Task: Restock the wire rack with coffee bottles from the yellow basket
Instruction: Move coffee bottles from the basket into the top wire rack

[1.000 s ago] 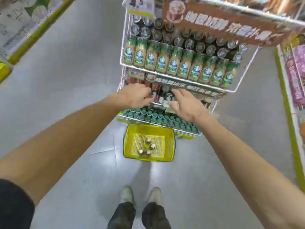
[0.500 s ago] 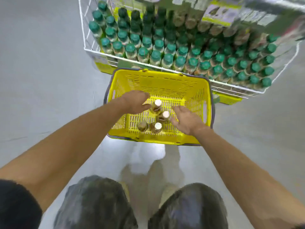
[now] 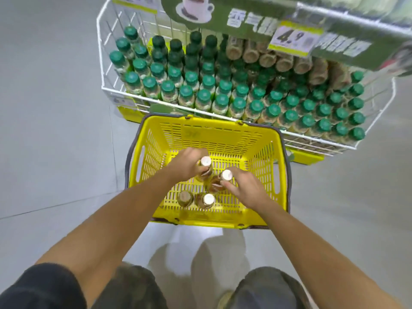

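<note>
The yellow basket (image 3: 223, 134) stands on the floor in front of the white wire rack (image 3: 104, 88). Several brown coffee bottles with pale caps stand inside it. My left hand (image 3: 187, 163) is wrapped around one coffee bottle (image 3: 205, 162) near the basket's middle. My right hand (image 3: 245, 188) grips the neck of a second coffee bottle (image 3: 224, 176) just to its right. Two more coffee bottles (image 3: 208, 199) stand loose near the basket's front wall. The rack's bottom tier is packed with green-capped bottles (image 3: 204, 94).
A row of brown bottles (image 3: 267, 56) lies on the tier above, partly behind a green coffee sign (image 3: 196, 10) and a 4.9 price tag (image 3: 292, 39). Grey floor tiles lie on both sides. My knees (image 3: 263, 286) are bent below the basket.
I have gone from reaching into the rack's middle tier to crouching over the basket. Both hands came down and closed on one bottle each.
</note>
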`<act>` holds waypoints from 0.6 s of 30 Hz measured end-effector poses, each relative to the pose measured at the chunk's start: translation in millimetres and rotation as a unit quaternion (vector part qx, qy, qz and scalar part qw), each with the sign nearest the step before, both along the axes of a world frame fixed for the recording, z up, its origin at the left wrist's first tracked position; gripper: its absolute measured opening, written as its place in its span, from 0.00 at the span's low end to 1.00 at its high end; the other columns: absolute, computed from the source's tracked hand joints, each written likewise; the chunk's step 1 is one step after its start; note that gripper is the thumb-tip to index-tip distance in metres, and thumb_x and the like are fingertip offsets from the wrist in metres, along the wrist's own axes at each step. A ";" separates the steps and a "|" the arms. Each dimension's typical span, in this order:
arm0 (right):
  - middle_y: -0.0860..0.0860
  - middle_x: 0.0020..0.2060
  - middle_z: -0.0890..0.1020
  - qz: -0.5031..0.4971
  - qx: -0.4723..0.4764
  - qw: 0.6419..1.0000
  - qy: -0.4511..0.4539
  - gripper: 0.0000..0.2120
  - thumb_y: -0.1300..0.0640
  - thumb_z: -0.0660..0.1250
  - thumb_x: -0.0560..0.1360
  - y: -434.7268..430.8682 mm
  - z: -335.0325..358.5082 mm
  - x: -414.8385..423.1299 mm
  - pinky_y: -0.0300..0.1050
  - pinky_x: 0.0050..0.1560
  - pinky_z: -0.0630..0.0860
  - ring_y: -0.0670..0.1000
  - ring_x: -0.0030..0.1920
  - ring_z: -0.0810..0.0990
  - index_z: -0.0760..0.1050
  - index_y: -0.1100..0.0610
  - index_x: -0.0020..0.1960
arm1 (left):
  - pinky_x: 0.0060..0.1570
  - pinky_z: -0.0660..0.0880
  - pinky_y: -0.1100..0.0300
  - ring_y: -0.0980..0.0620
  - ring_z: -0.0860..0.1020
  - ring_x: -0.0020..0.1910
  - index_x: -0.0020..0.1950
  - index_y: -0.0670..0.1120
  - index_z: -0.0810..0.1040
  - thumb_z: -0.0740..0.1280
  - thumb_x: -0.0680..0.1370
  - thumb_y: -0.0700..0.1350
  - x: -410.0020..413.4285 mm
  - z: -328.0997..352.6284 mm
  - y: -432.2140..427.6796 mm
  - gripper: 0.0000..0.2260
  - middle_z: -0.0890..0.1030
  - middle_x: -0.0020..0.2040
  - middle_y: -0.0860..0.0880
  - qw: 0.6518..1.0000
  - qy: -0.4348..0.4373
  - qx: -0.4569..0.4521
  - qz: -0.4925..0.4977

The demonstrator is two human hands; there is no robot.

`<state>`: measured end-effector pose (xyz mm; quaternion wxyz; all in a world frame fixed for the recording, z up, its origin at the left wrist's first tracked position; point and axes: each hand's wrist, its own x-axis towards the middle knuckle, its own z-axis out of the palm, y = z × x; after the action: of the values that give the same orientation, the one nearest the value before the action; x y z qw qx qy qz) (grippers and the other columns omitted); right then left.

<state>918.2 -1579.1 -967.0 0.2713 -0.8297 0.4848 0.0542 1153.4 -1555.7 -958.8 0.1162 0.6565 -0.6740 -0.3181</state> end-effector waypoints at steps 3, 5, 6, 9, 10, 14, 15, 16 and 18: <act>0.55 0.51 0.87 -0.036 -0.008 0.998 -0.058 0.16 0.45 0.70 0.81 -5.2 90.2 -8.0 0.52 0.45 0.75 0.62 0.53 0.84 0.79 0.52 0.64 | 0.48 0.74 0.46 0.41 0.80 0.49 0.52 0.42 0.81 0.73 0.79 0.46 13.9 93.9 4.4 0.08 0.85 0.47 0.44 0.999 0.045 -0.019 0.000; 0.47 0.48 0.86 -0.060 -0.011 0.993 -0.103 0.10 0.43 0.70 0.80 -10.0 175.4 -10.4 0.52 0.45 0.77 0.55 0.49 0.85 0.79 0.46 0.58 | 0.47 0.74 0.48 0.44 0.80 0.47 0.52 0.44 0.81 0.72 0.79 0.48 22.5 183.5 5.4 0.08 0.84 0.47 0.47 0.998 0.052 -0.033 0.008; 0.44 0.46 0.85 -0.069 -0.017 0.991 -0.117 0.09 0.41 0.69 0.80 -12.3 221.7 -11.0 0.51 0.45 0.78 0.52 0.48 0.85 0.78 0.44 0.56 | 0.47 0.74 0.48 0.45 0.79 0.46 0.52 0.44 0.81 0.72 0.79 0.47 25.9 231.9 6.7 0.07 0.84 0.46 0.47 0.997 0.056 -0.042 0.013; 0.43 0.42 0.84 -0.086 -0.034 0.986 -0.141 0.12 0.39 0.68 0.78 -19.8 371.4 -10.4 0.43 0.42 0.78 0.45 0.43 0.83 0.78 0.45 0.56 | 0.41 0.72 0.52 0.50 0.78 0.40 0.49 0.45 0.81 0.72 0.76 0.42 34.1 385.1 7.0 0.04 0.82 0.41 0.50 0.993 0.088 -0.075 0.014; 0.42 0.40 0.83 -0.086 -0.047 0.985 -0.144 0.14 0.38 0.68 0.78 -22.3 423.0 -9.1 0.36 0.39 0.74 0.40 0.40 0.81 0.78 0.46 0.56 | 0.41 0.72 0.53 0.52 0.77 0.38 0.48 0.45 0.81 0.73 0.75 0.41 35.9 437.9 5.4 0.04 0.81 0.40 0.51 0.992 0.095 -0.085 0.013; 0.42 0.37 0.81 -0.062 -0.103 0.981 -0.152 0.22 0.31 0.61 0.75 -28.6 625.9 0.4 0.42 0.37 0.68 0.42 0.37 0.77 0.77 0.48 0.53 | 0.44 0.78 0.51 0.46 0.83 0.43 0.48 0.44 0.84 0.72 0.72 0.39 39.0 639.3 -4.0 0.06 0.85 0.42 0.46 0.987 0.117 -0.109 0.008; 0.41 0.37 0.80 -0.055 -0.111 0.980 -0.154 0.22 0.30 0.60 0.75 -30.4 671.3 3.7 0.43 0.37 0.68 0.42 0.36 0.76 0.76 0.47 0.53 | 0.44 0.79 0.51 0.46 0.84 0.43 0.49 0.44 0.84 0.72 0.72 0.39 39.1 684.0 -7.2 0.07 0.86 0.43 0.45 0.985 0.128 -0.112 0.001; 0.41 0.35 0.79 -0.048 -0.120 0.979 -0.160 0.21 0.30 0.60 0.75 -33.6 714.4 7.2 0.43 0.36 0.69 0.41 0.35 0.75 0.75 0.46 0.52 | 0.43 0.79 0.51 0.48 0.83 0.41 0.50 0.44 0.84 0.72 0.73 0.38 39.2 727.2 -10.8 0.07 0.86 0.44 0.44 0.983 0.138 -0.119 -0.005; 0.42 0.34 0.79 -0.030 -0.151 0.974 -0.168 0.21 0.30 0.60 0.76 -39.3 793.0 14.1 0.46 0.35 0.71 0.42 0.35 0.76 0.74 0.48 0.51 | 0.41 0.76 0.54 0.54 0.79 0.39 0.51 0.42 0.84 0.72 0.74 0.35 39.8 805.4 -18.7 0.08 0.86 0.45 0.41 0.978 0.150 -0.143 -0.022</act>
<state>932.3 -1618.4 -173.9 0.2218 -0.8433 0.4596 -0.1683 1193.2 -1574.3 -153.5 0.3017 0.5630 -0.7015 -0.3160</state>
